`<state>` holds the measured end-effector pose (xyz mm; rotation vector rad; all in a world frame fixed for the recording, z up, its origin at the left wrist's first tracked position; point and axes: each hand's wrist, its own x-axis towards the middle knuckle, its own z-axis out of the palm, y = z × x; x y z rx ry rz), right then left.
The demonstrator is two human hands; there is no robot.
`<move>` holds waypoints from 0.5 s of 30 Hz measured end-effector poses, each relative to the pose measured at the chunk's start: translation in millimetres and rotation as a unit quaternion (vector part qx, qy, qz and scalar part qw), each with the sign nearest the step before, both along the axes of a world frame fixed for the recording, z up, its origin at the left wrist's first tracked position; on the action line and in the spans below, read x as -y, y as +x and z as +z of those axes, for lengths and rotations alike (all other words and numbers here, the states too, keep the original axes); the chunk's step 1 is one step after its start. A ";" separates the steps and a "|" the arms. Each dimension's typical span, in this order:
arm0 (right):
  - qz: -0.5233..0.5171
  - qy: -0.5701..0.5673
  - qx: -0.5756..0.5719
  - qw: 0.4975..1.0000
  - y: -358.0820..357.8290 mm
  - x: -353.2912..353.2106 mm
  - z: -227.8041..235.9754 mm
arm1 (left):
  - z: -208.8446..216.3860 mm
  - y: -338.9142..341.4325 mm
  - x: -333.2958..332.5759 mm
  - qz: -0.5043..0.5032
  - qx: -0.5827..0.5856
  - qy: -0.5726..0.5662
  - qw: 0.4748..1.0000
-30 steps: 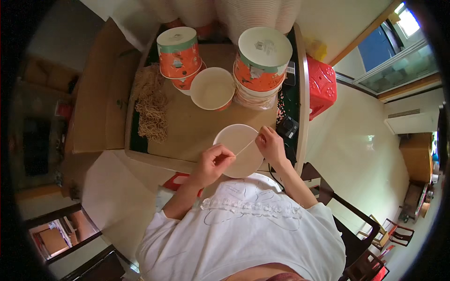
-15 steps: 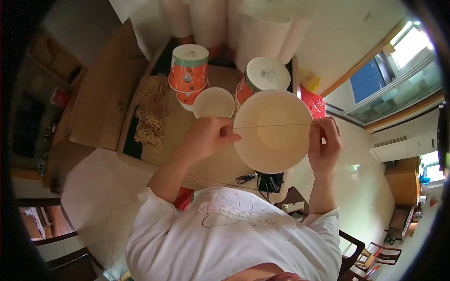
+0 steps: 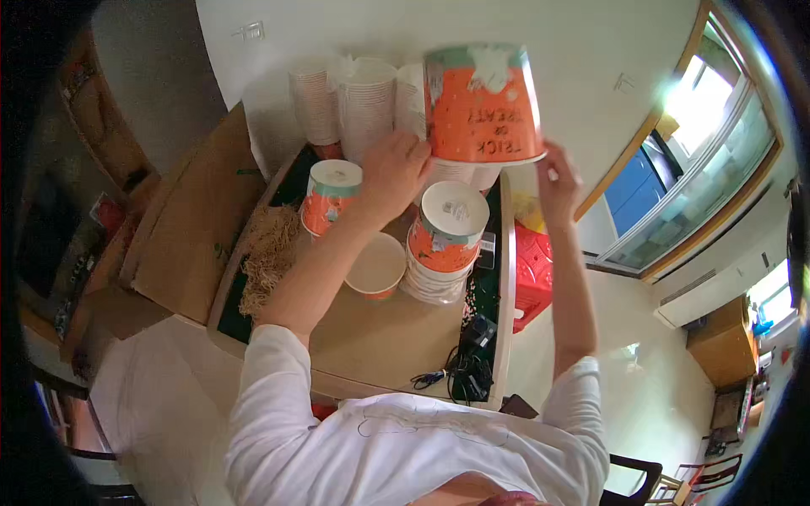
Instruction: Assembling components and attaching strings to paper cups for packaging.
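Note:
A large orange paper bucket with a teal band [image 3: 483, 105] is held upside down in the air, its white rim toward me. My left hand [image 3: 395, 173] is closed at the left side of that rim. My right hand [image 3: 558, 177] pinches the right side of it. The string seen earlier cannot be made out now. Below, an upturned orange paper bucket [image 3: 447, 240] rests on a stack of white-rimmed ones. An open, cream-lined paper bucket [image 3: 375, 263] stands beside it, and a smaller-looking upturned orange bucket [image 3: 331, 198] is behind my left forearm.
Tall stacks of white paper tubs [image 3: 369, 101] stand against the wall. Tan looped strings [image 3: 268, 257] lie at the table's left, beside a cardboard box [image 3: 194, 228]. Black cables with an adapter [image 3: 471, 371] lie at the near right. A red plastic stool [image 3: 531, 274] stands right of the table.
Both hands have raised the bucket away from me and tipped it from mouth facing up to upside down. My view has shifted, showing more table.

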<state>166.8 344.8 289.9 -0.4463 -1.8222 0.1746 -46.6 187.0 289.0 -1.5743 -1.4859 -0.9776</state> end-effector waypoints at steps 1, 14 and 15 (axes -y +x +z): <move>-0.015 -0.031 0.011 0.999 0.7 -16.0 -24.0 | -26.3 -2.1 -14.1 0.010 -0.008 -0.054 0.998; 0.084 -0.179 0.013 0.980 7.9 -6.4 -146.2 | -137.5 17.5 1.2 -0.100 0.227 -0.130 0.960; 0.087 -0.190 0.015 0.978 5.0 -5.2 -144.6 | -140.3 15.7 0.3 -0.089 0.211 -0.119 0.966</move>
